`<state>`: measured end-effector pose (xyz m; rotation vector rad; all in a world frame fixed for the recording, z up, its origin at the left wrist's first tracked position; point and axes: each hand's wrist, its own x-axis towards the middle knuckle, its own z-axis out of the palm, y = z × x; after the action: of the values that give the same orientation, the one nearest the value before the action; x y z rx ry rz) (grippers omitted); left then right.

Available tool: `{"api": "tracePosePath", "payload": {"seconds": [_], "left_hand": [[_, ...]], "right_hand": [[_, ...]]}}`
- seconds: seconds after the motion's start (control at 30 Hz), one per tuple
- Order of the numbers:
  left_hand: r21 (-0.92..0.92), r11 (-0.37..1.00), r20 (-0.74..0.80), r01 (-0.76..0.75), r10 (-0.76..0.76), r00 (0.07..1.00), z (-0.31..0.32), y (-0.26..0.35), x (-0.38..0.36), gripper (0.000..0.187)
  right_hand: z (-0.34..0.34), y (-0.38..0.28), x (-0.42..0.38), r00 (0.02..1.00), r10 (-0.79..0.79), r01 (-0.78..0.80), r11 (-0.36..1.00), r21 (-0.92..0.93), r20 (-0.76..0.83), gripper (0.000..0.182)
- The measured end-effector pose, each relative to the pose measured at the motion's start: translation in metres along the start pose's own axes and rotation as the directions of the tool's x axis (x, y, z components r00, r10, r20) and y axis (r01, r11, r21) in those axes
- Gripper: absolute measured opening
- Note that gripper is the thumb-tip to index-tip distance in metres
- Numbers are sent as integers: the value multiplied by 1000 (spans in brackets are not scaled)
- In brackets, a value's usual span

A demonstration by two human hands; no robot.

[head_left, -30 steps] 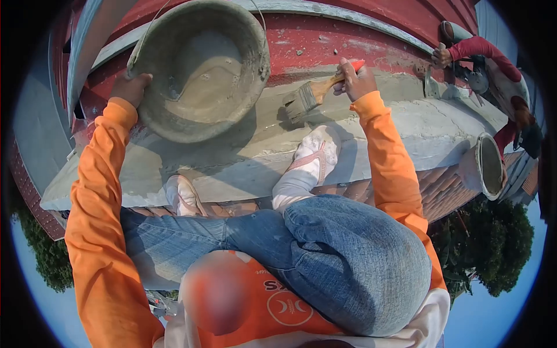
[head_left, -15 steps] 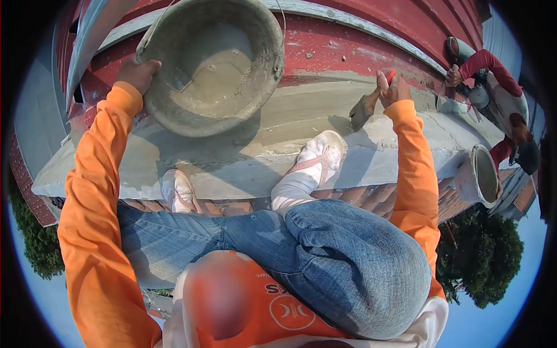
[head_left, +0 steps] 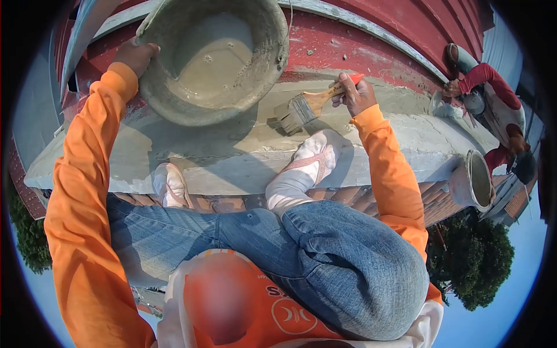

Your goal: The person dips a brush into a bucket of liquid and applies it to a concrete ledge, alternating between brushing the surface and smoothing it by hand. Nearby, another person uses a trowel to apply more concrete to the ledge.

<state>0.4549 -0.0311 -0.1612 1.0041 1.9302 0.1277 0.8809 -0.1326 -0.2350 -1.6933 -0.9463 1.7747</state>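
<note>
My left hand (head_left: 137, 56) grips the rim of a grey, cement-crusted bucket (head_left: 212, 113), tilted so its inside faces me. Murky greyish liquid (head_left: 216, 69) with a few bubbles lies in it. In my right hand (head_left: 355, 94) is a paintbrush (head_left: 316, 101) with a wooden handle and a red tip. Its wet grey bristles point down and left, close above the cement ledge (head_left: 220, 165), between the bucket and my foot. The fingers of my right hand are closed round the handle.
My sandalled feet (head_left: 310, 159) stand on the ledge. Behind it rises a red wall (head_left: 360, 49). On the right a co-worker (head_left: 493, 98) in red sleeves crouches by the wall, near a second bucket (head_left: 471, 180). Roof tiles (head_left: 348, 197) lie below the ledge.
My right hand has moved left with the paintbrush, which has turned so its flat side shows. The bucket sits slightly higher in view, still in my left hand.
</note>
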Motion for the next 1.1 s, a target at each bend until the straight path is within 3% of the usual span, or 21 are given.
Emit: {"api": "tracePosePath", "payload": {"seconds": [0.07, 0.13, 0.17, 0.23, 0.27, 0.33, 0.37, 0.4, 0.43, 0.47, 0.5, 0.57, 0.63, 0.67, 0.7, 0.73, 0.77, 0.83, 0.93, 1.0, 1.1], "left_hand": [[108, 993, -3, -53, 53, 999, -2, -1, 1, 35], [125, 990, -14, -58, 60, 998, 0, 2, -2, 34], [145, 988, -28, -58, 63, 998, -1, 2, -4, 34], [138, 989, -33, -48, 53, 998, -2, -2, -2, 33], [127, 991, -35, -40, 45, 998, -1, -3, 1, 33], [76, 997, -31, -25, 27, 999, 1, -1, 1, 33], [30, 1000, -28, -8, 9, 1000, 0, -1, 2, 34], [29, 1000, -29, -10, 11, 1000, 0, -2, 3, 34], [45, 999, -22, -25, 26, 999, 0, -4, 5, 35], [61, 997, -16, -38, 39, 999, -1, -7, 6, 35], [61, 998, -19, -36, 37, 999, -1, -5, 4, 35], [204, 978, -34, -41, 49, 998, -1, -1, -4, 36], [161, 986, -21, -46, 50, 999, -2, -8, 1, 36], [107, 993, -9, -48, 49, 999, -1, -10, 4, 36], [100, 994, -12, -44, 45, 999, 0, -7, 3, 36], [108, 994, -10, -16, 17, 1000, 0, -2, 1, 36], [119, 993, -9, 12, -11, 1000, -1, 0, 0, 36], [119, 993, -10, 0, 1, 1000, -2, -2, 1, 36], [89, 996, 13, -13, 12, 1000, -2, -3, 1, 36], [58, 998, 32, -14, 13, 999, -1, -3, 0, 36], [82, 996, 11, -38, 38, 999, -2, -3, 0, 36]], "right_hand": [[-18, 35, 1, 949, 194, -248, 946, -207, -248, 37], [-61, 59, 14, 873, 225, -445, 728, -521, -432, 37], [-66, 53, 20, 877, 223, -440, 728, -525, -426, 37], [-72, 27, 23, 857, -116, -370, 538, -757, -501, 38], [-64, 8, 19, 854, -115, -376, 538, -755, -507, 38], [-29, -26, 12, 870, 107, -305, 885, -353, -482, 40], [-21, -4, 20, 852, 183, -319, 925, -208, -491, 39], [-23, 33, 26, 852, 181, -317, 925, -208, -492, 39], [-28, 76, 31, 860, 6, -360, 716, -599, -509, 38], [-34, 103, 35, 880, -156, -373, 353, -858, -448, 37], [-52, 112, 37, 882, -157, -370, 353, -859, -445, 37], [-90, 122, 41, 931, -78, -348, 113, -931, -357, 39], [-64, 8, 19, 817, 211, -545, 588, -597, -537, 33], [-70, -11, 11, 814, 209, -548, 586, -597, -542, 33], [-79, -25, 6, 935, 229, -332, 834, -440, -272, 28], [-82, -31, 2, 990, 143, -139, 976, -167, 10, 23], [-77, -33, -1, 989, 144, -139, 975, -171, 17, 23], [-64, -34, -5, 978, 193, -206, 932, 298, 75, 12], [-52, 17, -3, 963, 140, -239, 841, 485, 232, 11], [-45, 33, -11, 919, 281, -365, 873, 325, 277, 8], [-74, 38, -12, 891, 274, -394, 863, 316, 362, 14]]}}
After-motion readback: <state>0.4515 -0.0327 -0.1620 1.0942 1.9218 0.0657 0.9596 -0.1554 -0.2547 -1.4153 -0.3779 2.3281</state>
